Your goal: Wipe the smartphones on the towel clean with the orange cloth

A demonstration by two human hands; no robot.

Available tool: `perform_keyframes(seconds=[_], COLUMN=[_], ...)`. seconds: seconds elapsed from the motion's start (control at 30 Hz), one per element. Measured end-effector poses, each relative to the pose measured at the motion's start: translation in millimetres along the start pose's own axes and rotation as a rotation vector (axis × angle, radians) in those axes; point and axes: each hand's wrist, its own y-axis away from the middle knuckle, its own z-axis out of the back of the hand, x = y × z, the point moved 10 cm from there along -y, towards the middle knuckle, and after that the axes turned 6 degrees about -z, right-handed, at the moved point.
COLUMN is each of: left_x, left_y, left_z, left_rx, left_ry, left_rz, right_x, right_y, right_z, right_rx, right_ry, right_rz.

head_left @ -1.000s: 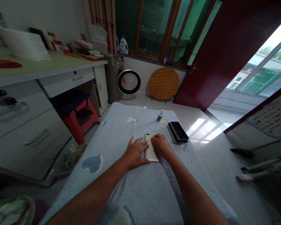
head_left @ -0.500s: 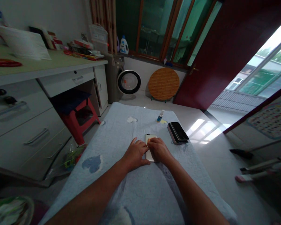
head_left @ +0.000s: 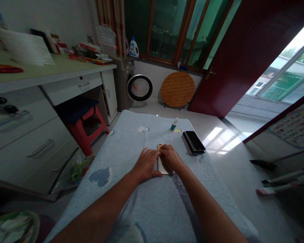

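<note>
A pale phone (head_left: 164,168) lies flat on the blue cloth, its upper part hidden by my fingers. My left hand (head_left: 147,165) rests along its left side, thumb at the near edge and fingertips at the left edge, steadying it. Over the phone's upper end, my right hand (head_left: 170,158) is closed around a small orange cloth, of which only a bit shows. To the right lies a stack of dark phones (head_left: 194,141). Beyond my hands a small white and blue spray bottle (head_left: 174,125) stands upright.
The blue patterned cloth (head_left: 126,135) covers the low surface before me. At the left are a red stool (head_left: 84,140) and a desk with drawers (head_left: 73,81). Farther off stand a washing machine with its round door ajar (head_left: 140,88) and a round wooden board (head_left: 177,89).
My right hand has moved slightly up the phone toward its far end, covering the top corner and baring more of the lower part. My left hand stays nearly in place.
</note>
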Motion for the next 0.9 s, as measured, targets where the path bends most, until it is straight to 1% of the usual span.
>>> perform_keyframes(seconds=[0.07,0.13,0.27,0.37,0.43,0.5,0.6,0.7,0.8,0.9], left_x=[3,4,5,6,7,7,6,5,4,1], left_y=[1,1,2,3,3,3,2,2,1,1], left_z=[-0.7,-3.1,-12.1,-18.0,-19.8,-20.5,-20.2,-19.8,-19.9,-19.0], left_rx=[-0.023,-0.019,0.065,0.134,0.157,0.166,0.163,0.167,0.181,0.182], left_ry=[0.008,0.019,0.035,0.036,0.036,0.035,0.026,0.020,0.020,0.019], left_rz=[0.017,0.019,0.011,0.002,0.002,0.004,0.001,-0.002,-0.007,-0.022], right_x=[12,23,35,29,18,5,-14,-29,-33,-30], right_y=[14,29,60,80,90,92,81,54,24,6], right_z=[-1,-1,2,9,14,17,17,16,13,8], right_rx=[0.022,0.044,0.068,0.061,0.043,0.026,0.011,-0.007,-0.016,0.004], right_ry=[-0.015,-0.028,-0.100,-0.156,-0.166,-0.149,-0.081,0.011,0.093,0.143], right_rz=[0.034,0.056,0.048,-0.004,-0.050,-0.088,-0.117,-0.128,-0.114,-0.116])
